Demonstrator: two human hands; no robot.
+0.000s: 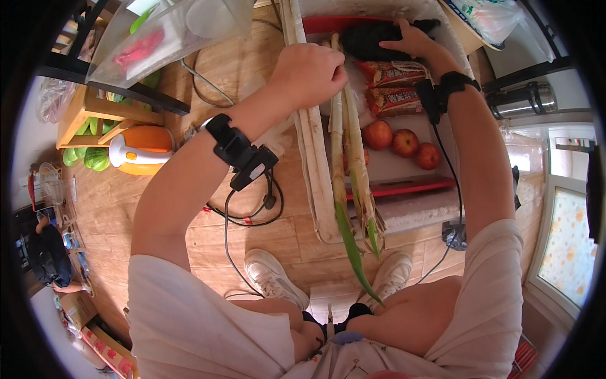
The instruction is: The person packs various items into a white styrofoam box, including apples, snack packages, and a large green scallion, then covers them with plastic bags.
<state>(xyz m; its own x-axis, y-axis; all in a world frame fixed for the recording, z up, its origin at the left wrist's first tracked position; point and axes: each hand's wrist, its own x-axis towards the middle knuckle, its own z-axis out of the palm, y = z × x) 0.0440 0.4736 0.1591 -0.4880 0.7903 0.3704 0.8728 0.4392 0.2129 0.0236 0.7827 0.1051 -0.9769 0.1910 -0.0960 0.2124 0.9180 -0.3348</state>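
A white foam box (pixel 325 218) stands in front of me. My left hand (pixel 309 74) is closed in a fist over its left side, around the upper part of long green onions (pixel 339 136) whose green leaves hang over the near rim. My right hand (pixel 416 43) grips a black bundle (pixel 369 41), apparently a plastic bag, at the far end of the box; its thumb and forefinger are spread across the bundle, and its other fingers are hard to see. Below it lie red snack packets (pixel 394 101) and several red apples (pixel 405 143).
Red strips (pixel 404 187) lie at the box's near and far ends. Black cables (pixel 252 221) trail over the wooden floor beside my shoes (pixel 274 275). An orange-and-white appliance (pixel 142 150) and a wooden shelf (pixel 107 114) stand left; a metal flask (pixel 521 101) is right.
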